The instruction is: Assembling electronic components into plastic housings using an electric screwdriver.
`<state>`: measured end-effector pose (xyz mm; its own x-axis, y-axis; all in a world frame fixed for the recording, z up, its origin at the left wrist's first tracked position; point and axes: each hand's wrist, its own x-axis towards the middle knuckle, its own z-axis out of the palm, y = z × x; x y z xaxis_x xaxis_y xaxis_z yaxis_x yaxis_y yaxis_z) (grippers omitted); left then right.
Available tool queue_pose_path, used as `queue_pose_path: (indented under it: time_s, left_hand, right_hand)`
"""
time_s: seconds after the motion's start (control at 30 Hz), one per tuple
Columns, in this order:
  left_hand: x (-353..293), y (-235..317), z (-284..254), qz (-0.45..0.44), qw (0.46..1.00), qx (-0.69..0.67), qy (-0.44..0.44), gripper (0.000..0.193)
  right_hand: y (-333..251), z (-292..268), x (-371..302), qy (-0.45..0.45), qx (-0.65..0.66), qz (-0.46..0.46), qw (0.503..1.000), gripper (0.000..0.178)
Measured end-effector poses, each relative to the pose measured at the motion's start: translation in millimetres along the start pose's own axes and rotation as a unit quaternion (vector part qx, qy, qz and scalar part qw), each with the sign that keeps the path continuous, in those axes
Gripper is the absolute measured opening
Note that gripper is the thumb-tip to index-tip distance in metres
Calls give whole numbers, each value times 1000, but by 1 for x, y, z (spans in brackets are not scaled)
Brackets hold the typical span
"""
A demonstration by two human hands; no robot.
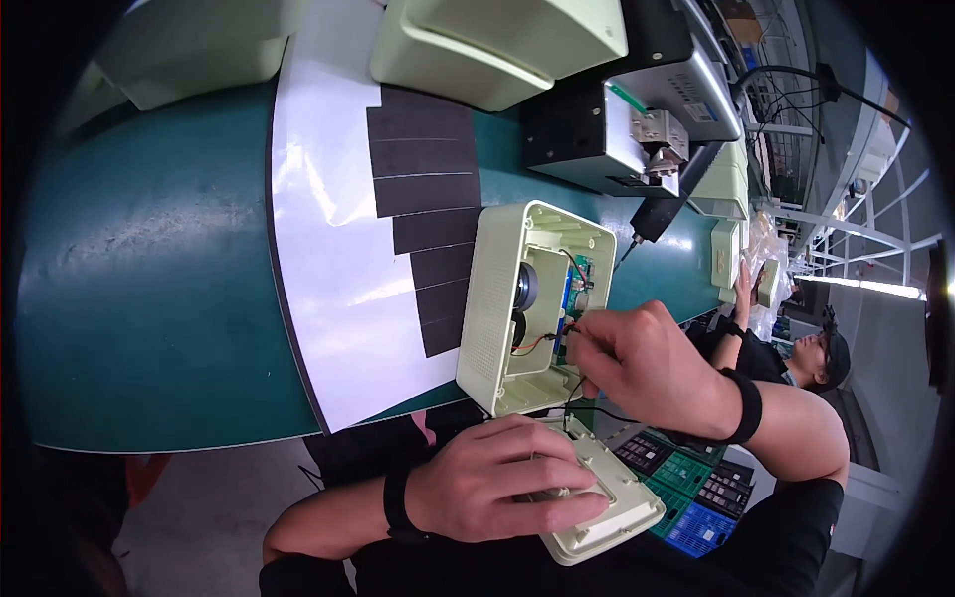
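A pale cream plastic housing [481,298] stands open on the bench, with a round black speaker [525,287] and a green circuit board [579,274] inside. My right hand [647,368] is closed in a pinch at its near right side, where thin red and black wires [537,343] run to my fingertips. The exact spot gripped is hidden by the fingers. Below, my left hand [507,478] lies over a matching cream cover [617,507] and holds it, fingers bent across its inner face. Dark wires pass between cover and housing.
A glossy white sheet with black rectangular pieces [423,149] lies left of the housing. Behind stand more cream housings [497,50], a metal-and-black device [607,139] and a black power screwdriver [667,209]. Green and blue trays [701,497] sit lower right. A co-worker [786,358] works at far right.
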<state>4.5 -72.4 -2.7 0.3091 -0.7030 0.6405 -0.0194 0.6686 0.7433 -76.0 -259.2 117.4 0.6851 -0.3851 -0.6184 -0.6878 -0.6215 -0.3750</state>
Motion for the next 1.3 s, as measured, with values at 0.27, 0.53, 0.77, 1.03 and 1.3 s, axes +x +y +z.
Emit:
queue_pose_path:
  time_s: [0.27, 0.53, 0.77, 1.03, 1.3]
  left_hand:
    - [-1, 5, 5, 1, 998, 56, 4, 30]
    - [6, 21, -3, -14, 999, 49, -18, 33]
    - [0, 14, 26, -53, 997, 48, -18, 34]
    - [47, 51, 16, -406, 901, 23, 152, 37]
    - [86, 16, 9, -319, 935, 89, 124, 45]
  right_hand:
    - [0, -4, -8, 66, -42, -43, 996, 18]
    - [-3, 7, 8, 140, -176, -128, 966, 17]
    - [38, 15, 0, 130, -197, -140, 962, 22]
    - [21, -21, -24, 342, 73, -156, 924, 18]
    - [14, -16, -73, 310, -184, -410, 838, 130]
